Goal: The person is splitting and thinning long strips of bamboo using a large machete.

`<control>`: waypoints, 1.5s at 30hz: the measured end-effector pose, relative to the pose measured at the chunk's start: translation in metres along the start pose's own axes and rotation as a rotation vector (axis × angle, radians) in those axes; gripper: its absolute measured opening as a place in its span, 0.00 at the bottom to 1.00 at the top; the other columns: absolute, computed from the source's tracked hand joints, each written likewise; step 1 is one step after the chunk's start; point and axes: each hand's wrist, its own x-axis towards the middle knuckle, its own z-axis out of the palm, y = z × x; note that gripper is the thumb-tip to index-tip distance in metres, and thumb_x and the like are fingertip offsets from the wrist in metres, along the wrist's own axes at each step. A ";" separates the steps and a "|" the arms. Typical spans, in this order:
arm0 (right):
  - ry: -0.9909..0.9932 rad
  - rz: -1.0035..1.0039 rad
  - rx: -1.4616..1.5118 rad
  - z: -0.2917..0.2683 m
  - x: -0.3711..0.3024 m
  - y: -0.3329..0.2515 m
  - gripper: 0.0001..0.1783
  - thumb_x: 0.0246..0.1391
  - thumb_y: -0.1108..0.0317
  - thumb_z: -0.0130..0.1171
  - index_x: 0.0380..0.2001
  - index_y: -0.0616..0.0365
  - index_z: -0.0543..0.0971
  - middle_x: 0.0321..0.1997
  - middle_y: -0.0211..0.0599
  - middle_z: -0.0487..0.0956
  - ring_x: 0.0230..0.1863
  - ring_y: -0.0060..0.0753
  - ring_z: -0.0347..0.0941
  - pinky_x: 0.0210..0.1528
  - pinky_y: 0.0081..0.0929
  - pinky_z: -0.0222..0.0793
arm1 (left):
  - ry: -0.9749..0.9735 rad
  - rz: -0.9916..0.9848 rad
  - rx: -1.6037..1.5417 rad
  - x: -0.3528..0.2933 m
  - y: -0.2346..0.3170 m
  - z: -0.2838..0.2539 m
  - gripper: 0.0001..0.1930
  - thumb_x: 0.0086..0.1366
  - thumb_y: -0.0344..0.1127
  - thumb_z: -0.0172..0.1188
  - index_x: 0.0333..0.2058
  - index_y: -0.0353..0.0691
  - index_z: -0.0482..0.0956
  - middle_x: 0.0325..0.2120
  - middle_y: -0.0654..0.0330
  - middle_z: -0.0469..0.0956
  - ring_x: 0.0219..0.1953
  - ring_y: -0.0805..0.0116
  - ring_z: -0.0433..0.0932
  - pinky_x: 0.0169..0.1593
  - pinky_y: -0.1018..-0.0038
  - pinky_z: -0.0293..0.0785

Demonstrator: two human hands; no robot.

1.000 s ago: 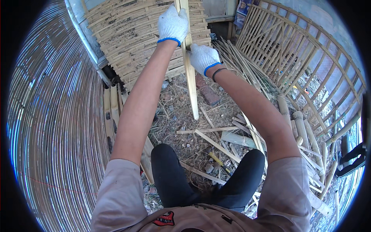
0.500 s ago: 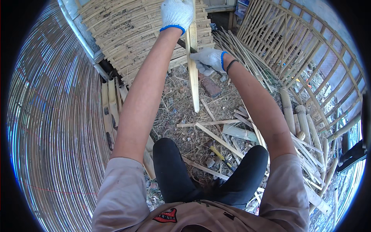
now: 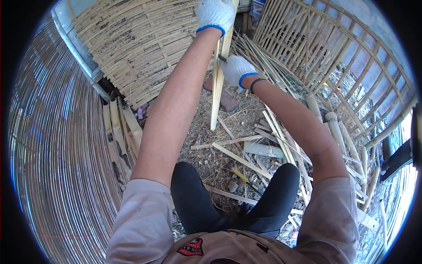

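Note:
Both my hands wear white knit gloves with blue cuffs. At the top of the view my left hand [image 3: 215,16] is closed round the upper part of a long bamboo strip [image 3: 216,99], which hangs nearly upright with its narrow end down. A thin split shows along the strip's middle. Below and to the right, my right hand [image 3: 237,71] is closed on a dark, knife-like blade [image 3: 223,57] set against the strip. Most of this tool is hidden by the glove and the bamboo.
A woven bamboo panel [image 3: 132,48] stands behind at left, a slatted bamboo frame [image 3: 334,53] at right. Thin strips [image 3: 259,59] lie between them. Near my knees are a brick [image 3: 228,102], bamboo offcuts [image 3: 241,160] and a yellow-handled tool [image 3: 240,174]. Bamboo poles [image 3: 338,130] lie at right.
My left hand has shifted right in the view, and the strip's lower end has swung slightly left. Less of the dark blade shows beside the strip. The whole view has turned a little.

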 end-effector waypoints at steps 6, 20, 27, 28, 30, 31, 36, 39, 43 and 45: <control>-0.022 -0.190 -0.147 0.001 0.010 0.045 0.17 0.60 0.61 0.49 0.39 0.61 0.82 0.41 0.59 0.81 0.46 0.56 0.79 0.46 0.44 0.75 | -0.069 -0.050 -0.190 -0.011 0.019 0.030 0.21 0.67 0.46 0.48 0.43 0.32 0.76 0.41 0.30 0.75 0.48 0.33 0.73 0.53 0.50 0.68; -0.222 0.091 0.081 0.103 -0.030 0.016 0.18 0.58 0.62 0.49 0.43 0.64 0.81 0.43 0.59 0.80 0.47 0.58 0.78 0.49 0.48 0.74 | 0.218 0.098 -0.137 -0.010 -0.009 -0.014 0.20 0.68 0.42 0.50 0.45 0.28 0.75 0.35 0.33 0.77 0.41 0.35 0.76 0.46 0.53 0.71; -0.382 0.157 0.244 0.065 -0.027 0.012 0.20 0.60 0.58 0.49 0.42 0.64 0.80 0.42 0.58 0.80 0.45 0.57 0.79 0.47 0.45 0.73 | -0.015 -0.162 -0.482 -0.023 0.014 -0.024 0.15 0.68 0.39 0.52 0.43 0.32 0.76 0.29 0.41 0.78 0.33 0.46 0.78 0.40 0.61 0.73; -0.476 0.199 0.398 0.067 -0.026 0.006 0.22 0.62 0.55 0.48 0.41 0.65 0.79 0.41 0.60 0.80 0.45 0.59 0.78 0.46 0.45 0.72 | -0.016 -0.161 -0.474 -0.022 0.009 -0.027 0.15 0.68 0.39 0.52 0.43 0.32 0.76 0.29 0.41 0.78 0.33 0.46 0.78 0.40 0.61 0.73; -0.426 0.183 0.511 0.080 -0.029 -0.009 0.27 0.63 0.49 0.46 0.40 0.67 0.79 0.40 0.64 0.79 0.44 0.64 0.76 0.47 0.46 0.70 | 0.118 0.061 -0.380 -0.018 -0.005 -0.034 0.15 0.68 0.38 0.52 0.43 0.31 0.76 0.29 0.42 0.79 0.33 0.49 0.78 0.40 0.62 0.73; -0.080 0.079 0.672 0.099 -0.039 -0.012 0.29 0.64 0.49 0.44 0.39 0.68 0.79 0.39 0.66 0.78 0.45 0.65 0.75 0.47 0.46 0.70 | 0.101 -0.008 -0.359 -0.022 0.001 -0.037 0.15 0.68 0.37 0.51 0.43 0.30 0.76 0.30 0.42 0.78 0.34 0.48 0.77 0.41 0.62 0.72; -0.445 0.269 0.376 0.221 -0.075 0.043 0.34 0.63 0.45 0.42 0.45 0.71 0.78 0.47 0.65 0.78 0.55 0.62 0.72 0.57 0.46 0.67 | 0.144 0.074 -0.403 -0.021 -0.001 -0.032 0.14 0.69 0.37 0.51 0.43 0.30 0.76 0.28 0.47 0.78 0.31 0.57 0.76 0.40 0.64 0.72; -0.454 0.305 0.408 0.233 -0.073 0.049 0.35 0.63 0.44 0.43 0.45 0.72 0.78 0.47 0.66 0.77 0.55 0.62 0.72 0.58 0.46 0.67 | 0.071 -0.009 -0.472 -0.021 0.004 -0.041 0.14 0.70 0.37 0.51 0.44 0.31 0.76 0.27 0.53 0.78 0.30 0.63 0.74 0.39 0.67 0.71; -0.479 0.270 0.393 0.210 -0.086 0.026 0.37 0.63 0.43 0.40 0.41 0.73 0.79 0.45 0.68 0.77 0.53 0.63 0.73 0.56 0.47 0.68 | 0.030 -0.101 -0.440 -0.019 0.008 -0.069 0.11 0.70 0.36 0.51 0.39 0.33 0.77 0.21 0.61 0.75 0.22 0.71 0.71 0.28 0.72 0.69; -0.547 0.099 0.349 0.178 -0.093 0.014 0.39 0.64 0.42 0.36 0.38 0.75 0.79 0.42 0.71 0.77 0.50 0.66 0.74 0.54 0.48 0.67 | -0.009 -0.134 -0.499 0.004 0.022 -0.101 0.10 0.69 0.37 0.51 0.35 0.37 0.76 0.17 0.64 0.71 0.17 0.75 0.68 0.20 0.74 0.64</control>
